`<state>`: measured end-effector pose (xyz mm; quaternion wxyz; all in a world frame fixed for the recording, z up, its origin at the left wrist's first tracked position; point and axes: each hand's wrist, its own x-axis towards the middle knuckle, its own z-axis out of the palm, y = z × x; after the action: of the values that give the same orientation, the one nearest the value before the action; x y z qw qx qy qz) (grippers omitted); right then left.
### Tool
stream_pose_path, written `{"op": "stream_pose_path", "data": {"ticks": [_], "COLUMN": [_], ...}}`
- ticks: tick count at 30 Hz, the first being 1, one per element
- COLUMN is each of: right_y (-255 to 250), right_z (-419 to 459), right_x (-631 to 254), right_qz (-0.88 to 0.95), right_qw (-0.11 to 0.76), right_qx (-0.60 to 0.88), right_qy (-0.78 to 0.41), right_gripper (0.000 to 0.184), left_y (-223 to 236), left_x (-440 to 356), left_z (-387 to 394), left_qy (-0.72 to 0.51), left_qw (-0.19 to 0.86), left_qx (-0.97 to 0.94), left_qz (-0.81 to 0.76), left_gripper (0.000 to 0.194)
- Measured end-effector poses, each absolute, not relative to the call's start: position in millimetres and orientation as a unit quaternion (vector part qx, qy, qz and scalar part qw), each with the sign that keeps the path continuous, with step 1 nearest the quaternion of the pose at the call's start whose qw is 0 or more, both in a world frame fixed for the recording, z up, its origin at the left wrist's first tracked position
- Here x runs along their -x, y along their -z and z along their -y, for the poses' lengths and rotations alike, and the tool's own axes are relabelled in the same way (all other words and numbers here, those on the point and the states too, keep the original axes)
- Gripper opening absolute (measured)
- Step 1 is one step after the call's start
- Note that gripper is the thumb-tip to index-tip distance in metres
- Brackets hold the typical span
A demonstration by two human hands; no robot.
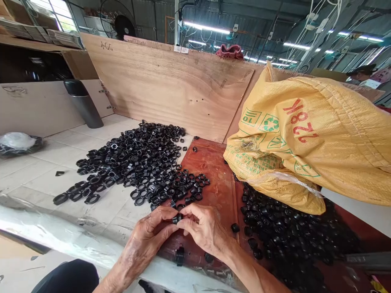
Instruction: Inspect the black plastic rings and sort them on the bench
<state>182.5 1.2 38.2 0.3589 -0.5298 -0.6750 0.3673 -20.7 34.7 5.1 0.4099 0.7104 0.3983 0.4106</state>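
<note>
Between the fingertips of both hands is a small black plastic ring [176, 219], partly covered by the fingers. My left hand [151, 230] pinches it from the left. From the right, my right hand [201, 226] grips it with thumb and forefinger. Just beyond the hands spreads a large pile of black rings [140, 158]. A black ring-shaped part [179, 256] lies near the table's front edge, below the hands. To the right lies a heap of smaller black plastic parts [284, 224].
A yellow woven sack [320, 134] leans at the right above the heap. Plywood boards [171, 85] wall off the back. A dark bottle [84, 103] stands at the left, with a plastic-wrapped bundle [18, 142] farther left. A fan [124, 26] and a person [362, 73] are behind the boards.
</note>
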Motion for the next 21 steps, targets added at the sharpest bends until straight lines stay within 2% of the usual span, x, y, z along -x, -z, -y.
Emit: {"op": "stream_pose_path", "data": {"ticks": [4,10,13,15,18,21], "right_y": [-37,-37,-37,-39,-43,-46], "right_z": [-1,-2,-1,0,1,1], "right_x": [-181,-180,-180,-181,-183,-185], "right_qz": [0.678,0.74,0.719,0.714,0.734,0.73], "right_qw": [0.324,0.292,0.335,0.364,0.361,0.341], "right_qx": [0.548,0.552,0.548,0.525,0.492,0.504], "right_qy": [-0.369,-0.249,-0.267,-0.288,-0.298,-0.31], "right_gripper": [0.022,0.04,0.023,0.021,0.01,0.006], "left_y": [-3,-9,-12,-13,-14,-15], "left_x": [22,21,20,19,19,21], "left_z": [-34,-32,-31,-32,-33,-33], "left_qy": [-0.408,-0.41,-0.4,-0.399,-0.403,-0.393], "left_qw": [0.39,0.39,0.425,0.455,0.478,0.462], "left_qx": [-0.741,-0.735,-0.714,-0.695,-0.673,-0.69], "left_qz": [-0.365,-0.374,-0.386,-0.389,-0.395,-0.395], "left_gripper": [0.014,0.016,0.014,0.016,0.02,0.021]}}
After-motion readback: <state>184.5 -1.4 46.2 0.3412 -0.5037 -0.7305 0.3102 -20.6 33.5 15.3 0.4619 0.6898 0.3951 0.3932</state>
